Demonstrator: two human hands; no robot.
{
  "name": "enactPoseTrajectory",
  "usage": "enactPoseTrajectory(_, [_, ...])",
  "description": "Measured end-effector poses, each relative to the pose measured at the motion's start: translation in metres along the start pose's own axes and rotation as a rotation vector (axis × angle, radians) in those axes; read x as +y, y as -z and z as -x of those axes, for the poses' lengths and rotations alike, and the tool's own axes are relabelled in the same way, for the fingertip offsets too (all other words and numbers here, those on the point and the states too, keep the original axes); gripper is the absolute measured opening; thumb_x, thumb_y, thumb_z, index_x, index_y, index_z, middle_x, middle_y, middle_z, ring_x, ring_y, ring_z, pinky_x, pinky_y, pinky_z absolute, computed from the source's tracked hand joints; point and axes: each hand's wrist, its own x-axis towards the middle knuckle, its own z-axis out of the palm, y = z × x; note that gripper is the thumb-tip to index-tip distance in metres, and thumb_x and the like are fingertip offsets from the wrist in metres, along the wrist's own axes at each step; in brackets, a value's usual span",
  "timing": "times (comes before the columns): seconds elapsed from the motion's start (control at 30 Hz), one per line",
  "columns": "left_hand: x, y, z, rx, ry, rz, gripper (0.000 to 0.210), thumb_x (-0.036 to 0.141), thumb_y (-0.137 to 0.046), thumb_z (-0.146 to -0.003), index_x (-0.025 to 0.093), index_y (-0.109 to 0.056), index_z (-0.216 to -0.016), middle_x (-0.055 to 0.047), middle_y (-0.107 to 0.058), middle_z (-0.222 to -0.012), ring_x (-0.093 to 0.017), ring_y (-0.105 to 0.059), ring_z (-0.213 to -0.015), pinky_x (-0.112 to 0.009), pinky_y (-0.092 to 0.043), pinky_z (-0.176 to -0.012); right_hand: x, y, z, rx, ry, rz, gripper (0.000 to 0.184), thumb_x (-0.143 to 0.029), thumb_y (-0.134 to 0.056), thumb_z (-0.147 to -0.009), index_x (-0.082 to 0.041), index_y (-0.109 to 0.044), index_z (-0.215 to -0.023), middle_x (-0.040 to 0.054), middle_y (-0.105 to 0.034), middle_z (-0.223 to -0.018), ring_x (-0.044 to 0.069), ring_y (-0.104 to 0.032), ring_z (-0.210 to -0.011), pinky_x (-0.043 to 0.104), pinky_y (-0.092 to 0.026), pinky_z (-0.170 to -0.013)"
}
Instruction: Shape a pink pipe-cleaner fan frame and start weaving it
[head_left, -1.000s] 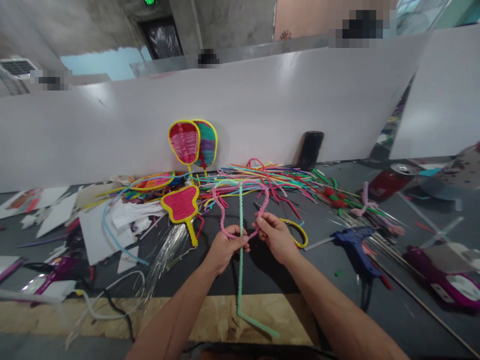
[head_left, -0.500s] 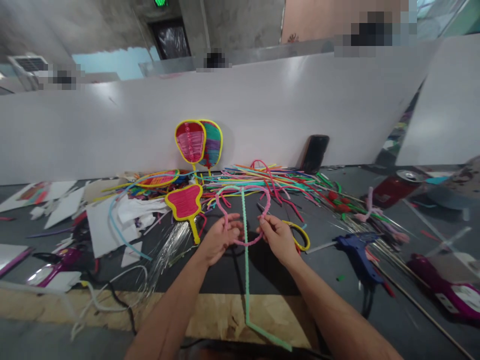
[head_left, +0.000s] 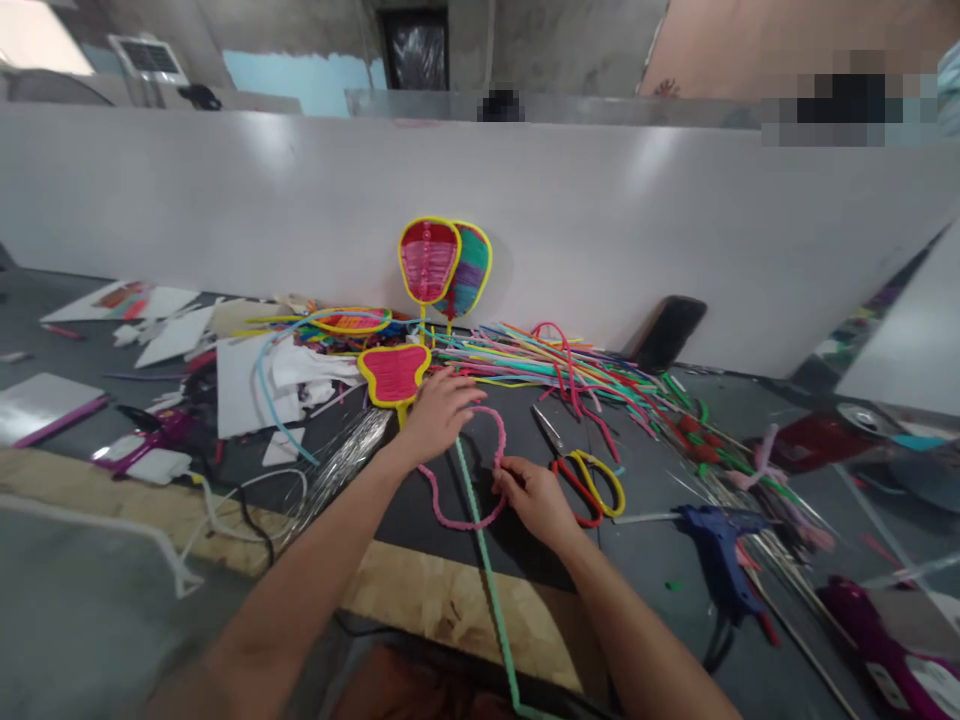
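A pink pipe-cleaner loop (head_left: pixel 503 435), bent into a wavy outline, is crossed by a long pale-green pipe cleaner (head_left: pixel 487 560) that runs down past the table's front edge. My right hand (head_left: pixel 534 497) pinches the loop's right side between thumb and fingers. Over the loop's upper left lies my left hand (head_left: pixel 437 412), its fingers stretched forward; it covers that part of the loop and the top of the green stem. Just beyond the left hand is a finished red fan with a yellow rim (head_left: pixel 394 375). Scissors with red and yellow handles (head_left: pixel 592 485) lie right of my right hand.
Many coloured pipe cleaners (head_left: pixel 517 355) are heaped at the back. Two more fans (head_left: pixel 429 262) lean on the white partition (head_left: pixel 300 200), and a phone (head_left: pixel 670 335) leans farther right. A blue glue gun (head_left: pixel 720 550) and a red can (head_left: pixel 814 440) stand right; paper scraps (head_left: pixel 240 385) lie left.
My left hand has moved from the loop's lower left side up and forward over its top. My right hand keeps its pinch on the loop, which has tilted left. The view has shifted.
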Motion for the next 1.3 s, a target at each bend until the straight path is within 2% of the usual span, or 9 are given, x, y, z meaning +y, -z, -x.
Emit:
enactPoseTrajectory(0.13, [0.004,-0.011,-0.014,-0.262,-0.029,-0.016,0.034,0.021,-0.049,-0.083,0.027,-0.060,-0.114,-0.003,-0.059,-0.123,-0.027,-0.036,-0.125,-0.049,-0.021,-0.103,0.002,-0.002,0.001,0.012,-0.017,0.116,0.021,-0.026,-0.045,-0.084,-0.017,-0.064,-0.090,0.0022,-0.066,-0.067,0.014,-0.060,-0.059,0.022,-0.042,-0.058])
enactPoseTrajectory(0.27, [-0.008,-0.020,-0.029,-0.423,-0.098,0.140,0.028,0.025,-0.049,-0.083,0.020,-0.064,-0.106,-0.007,-0.066,-0.109,-0.021,-0.054,-0.106,-0.033,-0.035,-0.093,0.004,-0.006,0.001,0.029,-0.030,0.240,0.023,-0.028,-0.047,-0.084,-0.018,-0.065,-0.094,0.0040,-0.068,-0.070,0.016,-0.062,-0.061,0.023,-0.043,-0.058])
enactPoseTrajectory(0.37, [-0.019,-0.026,-0.038,-0.471,-0.133,0.261,0.026,0.027,-0.051,-0.081,0.016,-0.066,-0.099,-0.007,-0.068,-0.099,-0.017,-0.059,-0.092,-0.024,-0.040,-0.080,0.005,-0.008,0.001,0.090,-0.065,0.279,0.025,-0.030,-0.049,-0.083,-0.018,-0.065,-0.097,0.0045,-0.070,-0.074,0.017,-0.063,-0.064,0.024,-0.044,-0.060])
enactPoseTrajectory(0.63, [-0.038,-0.041,-0.043,-0.497,0.007,0.350,0.023,0.030,-0.054,-0.076,0.013,-0.068,-0.083,-0.002,-0.064,-0.071,-0.013,-0.053,-0.064,-0.019,-0.035,-0.056,0.002,-0.012,0.000,0.115,-0.084,0.337,0.028,-0.032,-0.050,-0.083,-0.018,-0.064,-0.103,0.0049,-0.071,-0.086,0.017,-0.066,-0.071,0.025,-0.046,-0.064])
enactPoseTrajectory(0.9, [-0.036,-0.041,-0.043,-0.448,0.045,0.362,0.021,0.027,-0.054,-0.073,0.012,-0.068,-0.077,0.000,-0.062,-0.065,-0.011,-0.051,-0.060,-0.018,-0.033,-0.055,0.002,-0.017,0.000,0.107,-0.060,0.342,0.028,-0.030,-0.048,-0.085,-0.021,-0.065,-0.103,0.0058,-0.071,-0.097,0.019,-0.066,-0.086,0.027,-0.048,-0.074])
enactPoseTrajectory(1.03, [-0.033,-0.039,-0.043,-0.437,0.049,0.345,0.022,0.028,-0.054,-0.072,0.012,-0.068,-0.076,0.000,-0.062,-0.064,-0.011,-0.051,-0.060,-0.019,-0.033,-0.055,0.000,-0.014,0.000,0.129,-0.059,0.255,0.028,-0.035,-0.050,-0.084,-0.019,-0.066,-0.100,0.0067,-0.071,-0.093,0.019,-0.065,-0.082,0.027,-0.048,-0.073])
enactPoseTrajectory(1.17, [-0.032,-0.039,-0.042,-0.437,0.051,0.316,0.022,0.028,-0.054,-0.073,0.013,-0.069,-0.077,-0.001,-0.064,-0.066,-0.011,-0.052,-0.060,-0.019,-0.033,-0.055,-0.002,-0.006,-0.005,0.167,-0.117,0.183,0.042,-0.041,-0.046,-0.085,-0.012,-0.057,-0.113,0.0075,-0.069,-0.083,0.017,-0.063,-0.069,0.025,-0.047,-0.062])
enactPoseTrajectory(1.23, [-0.033,-0.039,-0.043,-0.439,0.050,0.308,0.021,0.028,-0.055,-0.072,0.013,-0.069,-0.077,-0.002,-0.065,-0.066,-0.011,-0.053,-0.061,-0.019,-0.033,-0.055,-0.003,-0.001,-0.011,0.141,-0.137,0.227,0.047,-0.040,-0.044,-0.086,-0.009,-0.051,-0.121,0.0094,-0.068,-0.086,0.017,-0.062,-0.070,0.025,-0.046,-0.063])
enactPoseTrajectory(1.3, [-0.035,-0.040,-0.044,-0.434,0.049,0.305,0.021,0.028,-0.055,-0.072,0.014,-0.070,-0.077,-0.002,-0.066,-0.067,-0.012,-0.054,-0.062,-0.019,-0.033,-0.055,-0.006,0.003,-0.020,0.097,-0.140,0.315,0.045,-0.039,-0.040,-0.088,-0.010,-0.051,-0.120,0.0105,-0.068,-0.089,0.018,-0.063,-0.074,0.025,-0.044,-0.065])
